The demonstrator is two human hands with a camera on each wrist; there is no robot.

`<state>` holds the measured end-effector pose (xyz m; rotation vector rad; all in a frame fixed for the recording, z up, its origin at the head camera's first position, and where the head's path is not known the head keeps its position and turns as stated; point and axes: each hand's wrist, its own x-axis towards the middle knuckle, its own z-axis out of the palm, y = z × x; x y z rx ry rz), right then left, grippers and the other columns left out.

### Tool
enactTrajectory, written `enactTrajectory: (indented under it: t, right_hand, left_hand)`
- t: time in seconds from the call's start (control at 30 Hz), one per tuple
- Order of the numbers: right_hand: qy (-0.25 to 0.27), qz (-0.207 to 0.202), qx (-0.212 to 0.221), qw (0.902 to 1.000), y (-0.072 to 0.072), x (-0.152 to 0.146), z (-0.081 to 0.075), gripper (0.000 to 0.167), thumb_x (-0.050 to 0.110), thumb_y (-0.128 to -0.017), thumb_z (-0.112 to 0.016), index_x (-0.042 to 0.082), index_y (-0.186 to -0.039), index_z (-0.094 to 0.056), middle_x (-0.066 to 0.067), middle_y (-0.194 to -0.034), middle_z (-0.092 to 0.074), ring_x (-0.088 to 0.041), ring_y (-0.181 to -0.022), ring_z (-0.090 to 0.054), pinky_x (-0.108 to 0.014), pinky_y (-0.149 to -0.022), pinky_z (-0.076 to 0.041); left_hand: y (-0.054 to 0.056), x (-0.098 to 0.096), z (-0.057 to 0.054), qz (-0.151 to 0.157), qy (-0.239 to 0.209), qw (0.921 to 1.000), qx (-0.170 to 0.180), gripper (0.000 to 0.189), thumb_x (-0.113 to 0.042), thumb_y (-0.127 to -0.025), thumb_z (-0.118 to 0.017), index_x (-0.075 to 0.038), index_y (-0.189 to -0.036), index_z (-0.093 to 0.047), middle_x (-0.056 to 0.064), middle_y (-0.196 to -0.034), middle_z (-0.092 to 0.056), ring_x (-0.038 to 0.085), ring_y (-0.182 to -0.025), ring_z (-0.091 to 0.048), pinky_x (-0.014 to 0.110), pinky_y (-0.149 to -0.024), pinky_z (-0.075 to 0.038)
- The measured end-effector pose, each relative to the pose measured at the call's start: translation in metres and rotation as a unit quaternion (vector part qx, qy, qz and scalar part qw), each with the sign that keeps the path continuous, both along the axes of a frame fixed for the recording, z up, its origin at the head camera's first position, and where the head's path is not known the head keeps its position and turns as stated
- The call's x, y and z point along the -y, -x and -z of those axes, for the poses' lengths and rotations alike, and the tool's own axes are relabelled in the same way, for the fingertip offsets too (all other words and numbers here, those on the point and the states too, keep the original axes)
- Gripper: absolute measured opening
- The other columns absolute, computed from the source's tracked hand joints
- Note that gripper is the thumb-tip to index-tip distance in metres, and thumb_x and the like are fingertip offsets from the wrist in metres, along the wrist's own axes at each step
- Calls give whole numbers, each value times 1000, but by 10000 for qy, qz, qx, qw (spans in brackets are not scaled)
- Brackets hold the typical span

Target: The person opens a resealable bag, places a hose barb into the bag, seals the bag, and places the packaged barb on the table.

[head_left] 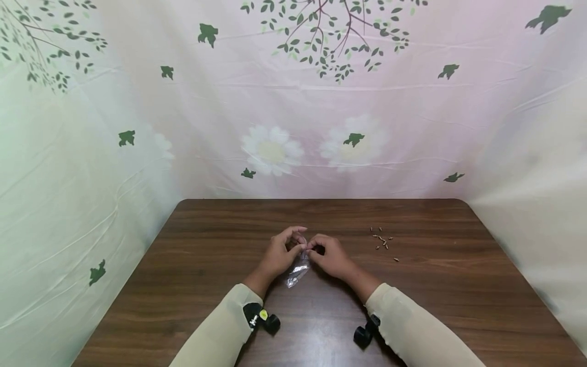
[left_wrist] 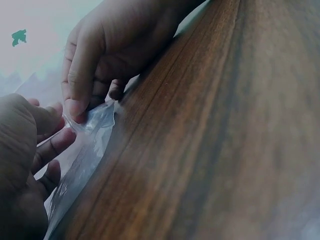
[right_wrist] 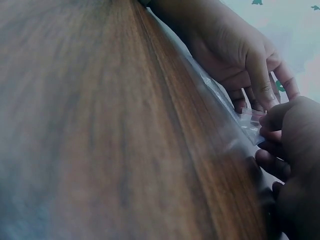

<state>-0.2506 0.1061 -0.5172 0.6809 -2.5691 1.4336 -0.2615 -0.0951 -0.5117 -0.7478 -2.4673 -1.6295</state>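
Observation:
A clear plastic bag [head_left: 298, 270] hangs between both hands over the middle of the table, its lower end slanting toward the person. My left hand [head_left: 281, 253] pinches its top edge between thumb and fingers. From the other side, my right hand [head_left: 332, 256] pinches the same edge, fingertips close to the left thumb. In the right wrist view a reddish line runs along the top of the bag [right_wrist: 250, 120]. The left wrist view shows the bag [left_wrist: 97, 132] crumpled and see-through below the fingertips.
Several small brass-coloured metal pieces [head_left: 382, 240] lie scattered on the brown wooden table [head_left: 220, 224], right of the hands. One piece [head_left: 396, 260] lies apart, nearer the person. A printed cloth [head_left: 302, 112] hangs behind the table and along both sides.

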Motion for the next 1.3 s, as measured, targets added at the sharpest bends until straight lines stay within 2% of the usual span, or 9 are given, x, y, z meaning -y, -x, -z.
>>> enactTrajectory:
  t: [0.13, 0.3, 0.37, 0.43, 0.57, 0.73, 0.97, 1.3]
  right_hand:
    - [45, 156, 55, 9999, 1, 0, 2, 9, -1, -94, -77, 8, -92, -77, -5, -96, -76, -9, -90, -64, -26, -86, -53]
    - [133, 232, 29, 9996, 2, 1, 2, 11, -2, -94, -77, 8, -91, -76, -5, -93, -75, -7, -87, -61, -24, -82, -51]
    - [189, 256, 7, 9995, 2, 0, 2, 10, -2, -94, -78, 8, -90, -76, -6, -92, -75, -8, -86, -61, -24, -81, -51]
    - [242, 271, 22, 9993, 1, 0, 1, 9, -2, -94, -78, 7, -90, -76, -6, -91, -76, -9, -86, -61, -25, -81, -51]
    - [310, 226, 61, 9992, 2, -1, 1, 7, 0, -94, -77, 6, -91, -77, -6, -91, -77, -9, -87, -63, -26, -82, -52]
    - [465, 223, 225, 9984, 2, -1, 0, 6, 1, -93, -77, 7, -91, -77, -6, -92, -77, -8, -88, -63, -25, -83, -51]
    - [666, 168, 395, 9969, 1, -1, -2, 8, 4, -97, -75, 7, -90, -77, -6, -92, -77, -6, -86, -63, -22, -82, -50]
    - [706, 79, 437, 9965, -1, -1, -2, 14, 12, -102, -73, 8, -89, -76, -4, -89, -73, -7, -82, -61, -22, -77, -49]
  left_hand:
    - [-1, 0, -1, 181, -34, 9998, -3, 46, 1, -99, -76, 1, -143, -64, 15, -110, -75, 19, -100, -71, 23, -84, -56]
    - [-1, -1, -3, 233, -210, 9995, 32, 45, 4, -98, -75, 4, -142, -64, 18, -112, -75, 33, -106, -73, 27, -92, -58]
    - [-1, -1, -3, 258, -281, 9992, 89, 45, 4, -98, -75, 4, -141, -64, 19, -113, -75, 34, -109, -73, 27, -95, -58]
    - [0, 0, -1, 273, -400, 9987, 170, 43, 3, -98, -75, 4, -140, -64, 20, -114, -75, 32, -109, -73, 27, -95, -58]
    - [1, 3, 2, 235, -622, 9969, 409, 42, 1, -98, -76, 4, -139, -67, 20, -114, -76, 20, -107, -72, 23, -93, -56]
    - [2, 6, 2, 268, -632, 9961, 555, 42, 3, -99, -74, 3, -140, -66, 20, -115, -76, 11, -105, -71, 21, -93, -56]
    - [3, 6, 2, 362, -666, 9956, 542, 47, 4, -97, -77, 3, -142, -66, 19, -114, -76, 16, -105, -72, 23, -95, -58]
    - [1, 5, 2, 457, -743, 9951, 468, 47, 9, -95, -76, 7, -141, -64, 25, -109, -76, 24, -101, -74, 24, -89, -59]
